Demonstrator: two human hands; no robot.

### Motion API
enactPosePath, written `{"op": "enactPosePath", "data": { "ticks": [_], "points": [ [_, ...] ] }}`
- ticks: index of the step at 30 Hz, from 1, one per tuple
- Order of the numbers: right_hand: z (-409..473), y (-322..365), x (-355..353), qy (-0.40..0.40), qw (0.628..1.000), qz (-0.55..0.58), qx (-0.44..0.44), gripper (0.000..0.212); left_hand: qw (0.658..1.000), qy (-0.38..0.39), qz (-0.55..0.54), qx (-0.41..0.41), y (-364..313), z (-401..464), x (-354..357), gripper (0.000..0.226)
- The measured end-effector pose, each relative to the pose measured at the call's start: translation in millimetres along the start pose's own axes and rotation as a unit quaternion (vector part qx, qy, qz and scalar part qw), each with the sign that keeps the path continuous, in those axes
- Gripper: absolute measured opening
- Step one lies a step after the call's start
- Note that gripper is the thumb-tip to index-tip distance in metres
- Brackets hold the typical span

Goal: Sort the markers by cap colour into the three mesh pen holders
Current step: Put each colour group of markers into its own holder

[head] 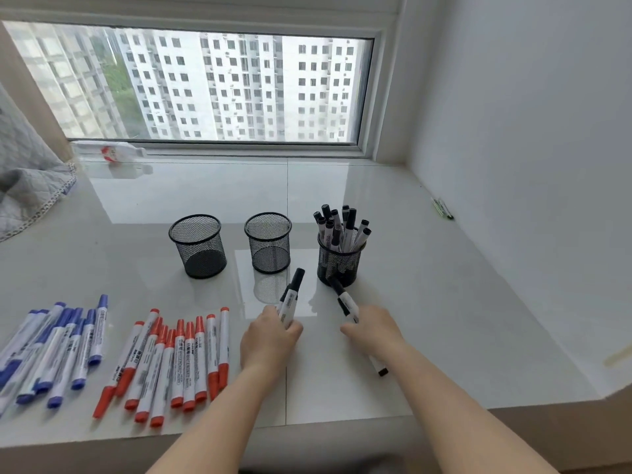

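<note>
Nearest the camera, both hands work over the white worktop point(444, 302). The left hand point(270, 336) grips what look like 2 black-capped markers point(290, 299), caps pointing up and away. The right hand point(374, 328) grips further black-capped markers point(345, 299); at least 2 show, their caps angled toward the right-hand holder, and 1 barrel end protrudes behind the wrist.

To the left, on the worktop, lie 2 unsorted groups. The red-capped markers point(181, 360) lie in a loose row just left of the left hand. The blue-capped markers point(65, 347) lie further left, near the frame edge. Neither group is in a holder.

Beyond the hands stand 3 mesh pen holders in a row. The left holder point(197, 246) and the middle holder point(268, 242) contain nothing. The right holder point(338, 258) carries a bunch of black-capped markers standing upright.

Assessment: the black group is nearly complete, pending the markers in hand. The red and blue groups remain, roughly two thirds of the task.

At the far edge, a plastic bottle point(113, 152) lies by the window.
</note>
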State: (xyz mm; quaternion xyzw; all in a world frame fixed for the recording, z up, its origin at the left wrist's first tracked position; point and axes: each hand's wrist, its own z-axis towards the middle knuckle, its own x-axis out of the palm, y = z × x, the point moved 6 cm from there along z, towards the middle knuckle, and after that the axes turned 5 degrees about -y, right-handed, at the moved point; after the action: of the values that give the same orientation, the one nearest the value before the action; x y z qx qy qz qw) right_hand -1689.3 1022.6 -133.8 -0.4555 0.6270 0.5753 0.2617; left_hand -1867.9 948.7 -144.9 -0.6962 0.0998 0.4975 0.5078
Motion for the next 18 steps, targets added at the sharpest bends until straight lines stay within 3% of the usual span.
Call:
{"op": "enactPosePath", "data": {
  "ticks": [3,5,9,12,18],
  "points": [
    [4.2,-5.3,-14.6,0.012,0.979,0.202,0.006,0.016,0.999,-0.018,-0.049,-0.012,3.0,4.1,-4.8,0.02],
    [14.4,-0.9,-38.0,-0.043,0.954,0.297,-0.001,0.011,0.995,-0.015,-0.092,-0.019,1.2,5.1,-4.5,0.018],
    [40.2,21.9,-90.3,-0.122,0.844,0.523,0.007,0.024,0.985,0.007,-0.169,-0.019,-13.8,3.7,0.0,0.009],
    [55.9,43.0,-115.0,-0.181,0.797,0.575,-0.019,0.042,0.98,-0.014,-0.197,-0.01,-29.7,12.4,-9.7,0.02],
    [83.8,51.0,-110.8,-0.258,0.694,0.671,0.034,0.039,0.945,-0.063,-0.32,-0.012,-58.0,43.0,-31.6,0.019]
  ]
}}
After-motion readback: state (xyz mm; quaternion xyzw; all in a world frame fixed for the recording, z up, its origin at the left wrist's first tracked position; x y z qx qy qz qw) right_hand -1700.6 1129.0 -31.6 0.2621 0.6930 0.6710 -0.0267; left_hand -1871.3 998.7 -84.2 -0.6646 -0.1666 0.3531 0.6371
